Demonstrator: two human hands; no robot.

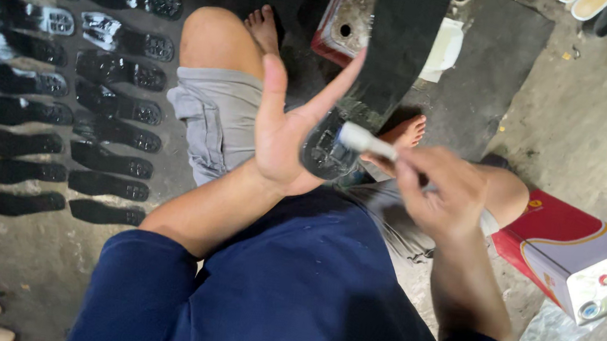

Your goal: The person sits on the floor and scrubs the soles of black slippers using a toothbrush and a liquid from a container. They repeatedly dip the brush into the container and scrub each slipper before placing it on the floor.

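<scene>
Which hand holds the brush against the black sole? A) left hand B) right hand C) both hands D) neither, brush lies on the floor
B: the right hand grips the brush with its tip on the black sole, while the left hand props the sole with an open palm.

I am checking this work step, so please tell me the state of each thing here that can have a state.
black sole: held up, resting on the open left palm, heel end wet and shiny
left hand: open, fingers spread, supporting the sole
right hand: closed on the brush
brush: tip touching the sole's heel end
soles on floor: lying in two rows, glossy
red-and-white can: tipped on its side
</scene>
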